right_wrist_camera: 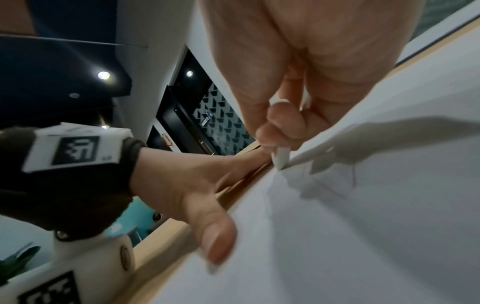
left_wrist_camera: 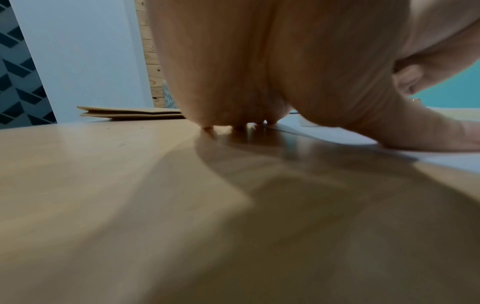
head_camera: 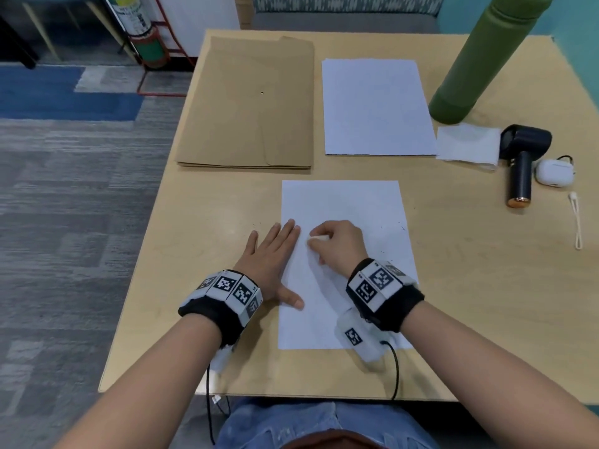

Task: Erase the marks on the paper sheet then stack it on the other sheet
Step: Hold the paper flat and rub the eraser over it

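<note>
A white paper sheet [head_camera: 343,202] lies on the wooden table [head_camera: 201,222] in front of me. My left hand [head_camera: 275,251] lies flat with straight fingers on its left edge, thumb on the paper. My right hand [head_camera: 337,244] pinches a small white eraser [head_camera: 319,237] and presses its tip to the sheet near the left edge. In the right wrist view the eraser [right_wrist_camera: 280,157] touches the paper [right_wrist_camera: 363,226] beside faint pencil lines. A second white sheet [head_camera: 376,105] lies further back on the table.
A stack of brown envelopes [head_camera: 249,102] lies at the back left. A tall green flask [head_camera: 486,56], a folded tissue [head_camera: 466,145], a black handheld fan [head_camera: 522,163], a white earbud case [head_camera: 554,172] and a white strap [head_camera: 575,218] sit on the right.
</note>
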A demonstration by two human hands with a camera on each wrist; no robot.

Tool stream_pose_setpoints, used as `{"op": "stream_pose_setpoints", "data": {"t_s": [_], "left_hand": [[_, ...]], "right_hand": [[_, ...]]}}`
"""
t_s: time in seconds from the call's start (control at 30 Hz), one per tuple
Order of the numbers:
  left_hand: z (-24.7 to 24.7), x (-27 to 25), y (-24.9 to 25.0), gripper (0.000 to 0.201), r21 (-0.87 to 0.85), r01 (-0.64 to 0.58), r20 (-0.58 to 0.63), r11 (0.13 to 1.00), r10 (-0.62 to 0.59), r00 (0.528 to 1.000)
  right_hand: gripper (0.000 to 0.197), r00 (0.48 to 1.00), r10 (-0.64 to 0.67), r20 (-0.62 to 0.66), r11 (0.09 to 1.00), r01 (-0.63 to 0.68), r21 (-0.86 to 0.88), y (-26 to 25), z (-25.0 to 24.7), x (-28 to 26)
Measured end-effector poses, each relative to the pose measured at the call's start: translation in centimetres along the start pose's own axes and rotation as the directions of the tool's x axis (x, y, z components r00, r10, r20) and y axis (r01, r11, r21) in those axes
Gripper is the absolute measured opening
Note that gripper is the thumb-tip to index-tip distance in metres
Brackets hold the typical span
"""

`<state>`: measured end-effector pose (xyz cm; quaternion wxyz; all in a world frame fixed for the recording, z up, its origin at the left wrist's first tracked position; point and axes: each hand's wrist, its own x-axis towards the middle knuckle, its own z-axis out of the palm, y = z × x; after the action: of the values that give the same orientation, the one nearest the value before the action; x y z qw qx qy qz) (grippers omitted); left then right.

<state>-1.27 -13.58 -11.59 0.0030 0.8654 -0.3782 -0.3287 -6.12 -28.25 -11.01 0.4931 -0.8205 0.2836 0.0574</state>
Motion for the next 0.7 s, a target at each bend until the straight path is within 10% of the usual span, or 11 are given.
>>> {"op": "stream_pose_setpoints", "data": {"t_s": [0.7], "left_hand": [[0.2,0.0,-0.2,0.136,0.031,0.005,-0.022,1.0,-0.004,1.0]], "right_hand": [[0.007,0.969,0.235,-0.076,0.958,-0.218,0.186,-1.7,2.0,-2.0]]}}
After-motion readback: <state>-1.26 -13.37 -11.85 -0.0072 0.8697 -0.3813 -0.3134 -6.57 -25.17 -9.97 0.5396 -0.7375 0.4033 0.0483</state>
